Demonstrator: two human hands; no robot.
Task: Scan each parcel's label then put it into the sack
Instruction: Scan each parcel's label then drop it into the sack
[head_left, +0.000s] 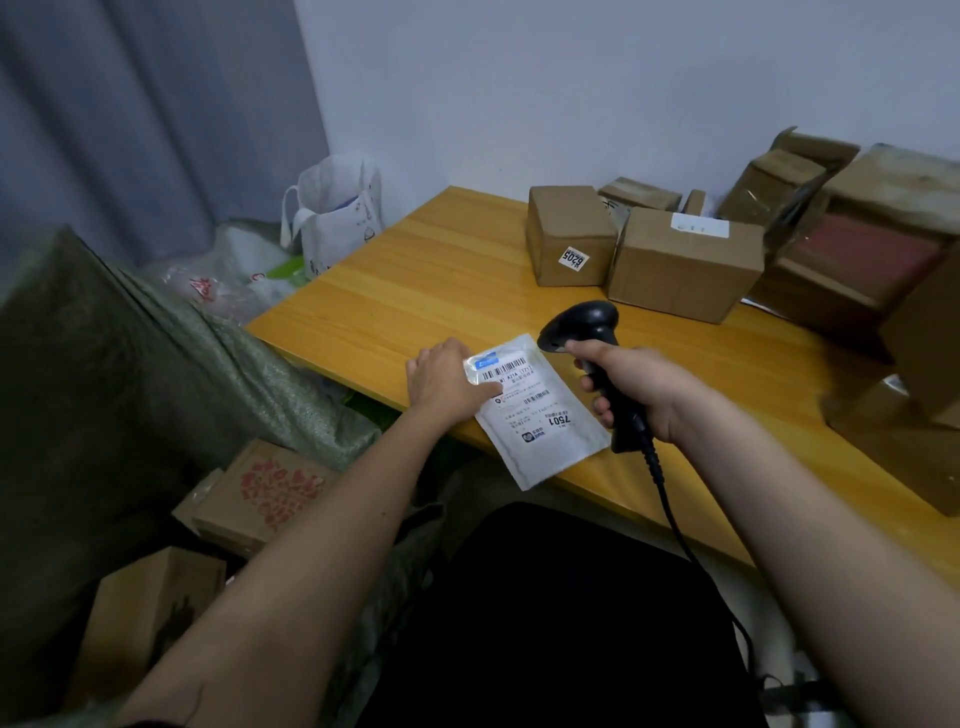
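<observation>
Parcel (545, 415), a flat white mailer, lies label up at the near edge of the table (415, 270), one corner overhanging. Left hand (447, 382) rests flat on its left side, fingers spread narrowly. Right hand (631, 387) grips the black scanner (582, 325), head aimed at the label. Green sack (130, 364) stands left, beside the table.

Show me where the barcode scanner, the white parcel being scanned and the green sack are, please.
barcode scanner (582, 325), head view, on its black head.
white parcel (540, 415), head view, on its printed label.
green sack (156, 364), head view, on its woven side.
</observation>
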